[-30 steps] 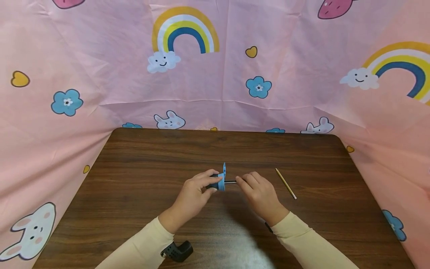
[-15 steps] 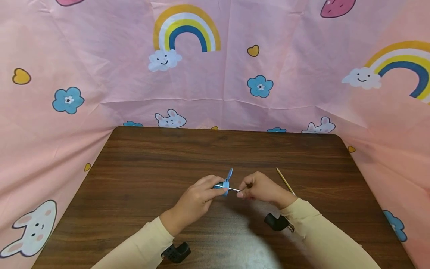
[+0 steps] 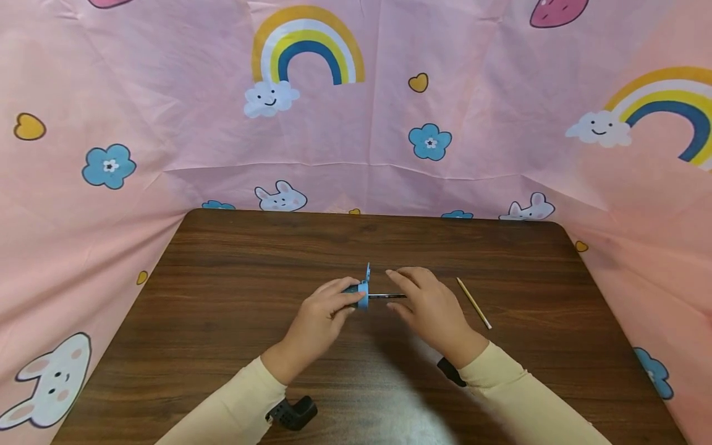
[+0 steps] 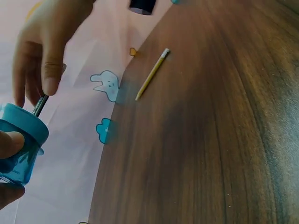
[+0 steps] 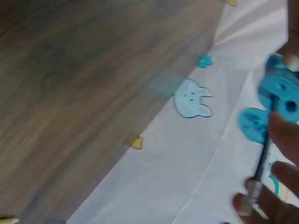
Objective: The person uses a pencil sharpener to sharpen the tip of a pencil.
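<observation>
Both hands were kept above the middle of the worktop (image 3: 233, 272): a blue sharpener (image 3: 363, 295) was gripped by the left hand (image 3: 322, 315), and a dark pencil (image 3: 386, 296), its tip set in the sharpener, was pinched by the right hand (image 3: 431, 309). A yellow pencil (image 3: 473, 303) was left lying flat to the right, well apart, and the worktop was backed by a pink patterned cloth (image 3: 167, 123).

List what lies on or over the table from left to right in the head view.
Left hand → blue pencil sharpener → dark pencil stuck into it → right hand → loose yellow pencil on the wooden table.
</observation>
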Demonstrator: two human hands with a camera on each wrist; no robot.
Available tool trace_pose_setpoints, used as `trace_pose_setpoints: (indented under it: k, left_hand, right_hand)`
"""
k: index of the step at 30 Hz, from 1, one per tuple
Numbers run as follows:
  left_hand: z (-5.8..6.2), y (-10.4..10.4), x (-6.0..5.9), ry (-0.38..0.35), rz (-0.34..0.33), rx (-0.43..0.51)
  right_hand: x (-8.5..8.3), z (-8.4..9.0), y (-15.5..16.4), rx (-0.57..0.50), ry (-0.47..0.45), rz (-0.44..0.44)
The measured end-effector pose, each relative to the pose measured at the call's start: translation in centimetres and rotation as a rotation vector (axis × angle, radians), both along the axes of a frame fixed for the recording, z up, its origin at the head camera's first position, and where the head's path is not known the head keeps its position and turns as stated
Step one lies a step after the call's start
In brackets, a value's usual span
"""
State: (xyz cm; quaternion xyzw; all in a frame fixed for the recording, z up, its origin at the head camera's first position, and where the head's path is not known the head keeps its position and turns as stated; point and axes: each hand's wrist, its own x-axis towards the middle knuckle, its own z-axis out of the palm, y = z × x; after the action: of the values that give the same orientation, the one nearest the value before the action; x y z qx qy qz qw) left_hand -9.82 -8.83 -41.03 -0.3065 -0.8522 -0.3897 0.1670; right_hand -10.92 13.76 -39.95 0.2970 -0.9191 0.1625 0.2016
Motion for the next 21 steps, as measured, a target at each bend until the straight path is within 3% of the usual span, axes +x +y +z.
trace_pose_setpoints:
  k: [5,11,17,21]
  left_hand:
    - [0.5,-0.1,0.1,-0.091,0.052,0.039]
    - [1.0,0.1,0.2,-0.187,0.068,0.074]
    - [1.0,0.1,0.5,-0.229,0.068,0.061]
    - [0.7,-0.2,0.5,-0.176,0.030,-0.012]
  right_hand:
    - [-0.3,-1.6,0.2,-0.042,0.286,0.099]
    - [-0.5,-2.7,0.3,-0.042,0.466,0.139]
    - [-0.4,-3.1,0.1,-0.024,0.436,0.165]
    - [0.0,-2.8,-0.4,-0.080,0.259,0.159]
